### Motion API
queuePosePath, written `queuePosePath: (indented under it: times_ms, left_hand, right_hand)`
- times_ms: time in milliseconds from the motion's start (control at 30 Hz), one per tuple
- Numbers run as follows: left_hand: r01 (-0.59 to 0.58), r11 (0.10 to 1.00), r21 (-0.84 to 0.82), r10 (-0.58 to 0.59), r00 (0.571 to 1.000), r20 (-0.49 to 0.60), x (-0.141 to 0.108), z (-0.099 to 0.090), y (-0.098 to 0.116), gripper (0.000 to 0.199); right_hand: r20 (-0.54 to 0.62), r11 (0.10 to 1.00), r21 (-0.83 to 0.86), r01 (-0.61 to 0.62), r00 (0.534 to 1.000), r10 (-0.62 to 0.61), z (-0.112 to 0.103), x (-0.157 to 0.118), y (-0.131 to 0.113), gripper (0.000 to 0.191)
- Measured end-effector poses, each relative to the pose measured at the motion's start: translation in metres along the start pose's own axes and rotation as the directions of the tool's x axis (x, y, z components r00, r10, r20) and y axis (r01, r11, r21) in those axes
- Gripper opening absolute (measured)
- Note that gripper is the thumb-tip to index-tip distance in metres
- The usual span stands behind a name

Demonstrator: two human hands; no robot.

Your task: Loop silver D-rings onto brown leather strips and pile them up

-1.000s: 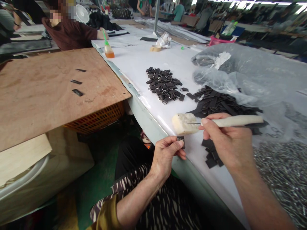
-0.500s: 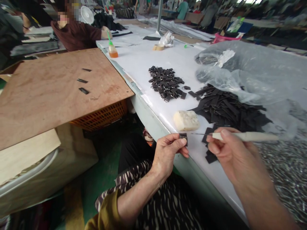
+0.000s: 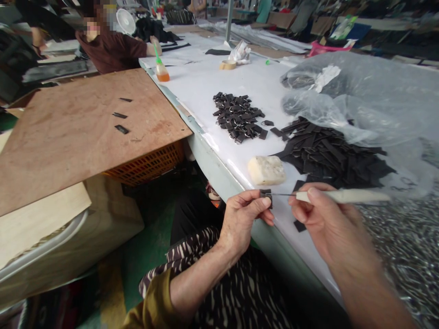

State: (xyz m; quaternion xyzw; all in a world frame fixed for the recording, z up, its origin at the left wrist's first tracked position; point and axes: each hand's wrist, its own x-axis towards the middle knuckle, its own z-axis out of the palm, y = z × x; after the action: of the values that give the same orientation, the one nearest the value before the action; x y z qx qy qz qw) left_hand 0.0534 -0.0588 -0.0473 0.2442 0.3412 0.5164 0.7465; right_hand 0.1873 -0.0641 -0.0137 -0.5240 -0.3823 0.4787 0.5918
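My left hand pinches a small black strip between thumb and fingers, just over the table's near edge. In my right hand is a white-handled awl, held like a pen. Its thin metal shaft points left and meets the strip; whether it goes into it I cannot tell. Behind my hands sits a cream sponge-like block. A few black strips lie partly hidden by my right hand.
Beyond are a heap of loose black strips, a pile of black tabs with metal rings and plastic bags. Many metal rings lie at right. A wooden board adjoins the table at left. A person in brown sits at the far left.
My right hand has moved left with the awl, and its tip now reaches the black strip. My left hand has shifted slightly right, still pinching the strip.
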Motion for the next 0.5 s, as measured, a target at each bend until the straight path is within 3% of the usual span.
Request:
queuePosePath:
  times_ms: [500]
  left_hand:
    - [-0.002,1.0,-0.017,0.002,1.0,-0.03,0.001,-0.002,-0.0004,0.016]
  right_hand:
    - [0.02,1.0,0.013,-0.027,0.999,0.027,-0.0006,0.0011,0.0078,0.009]
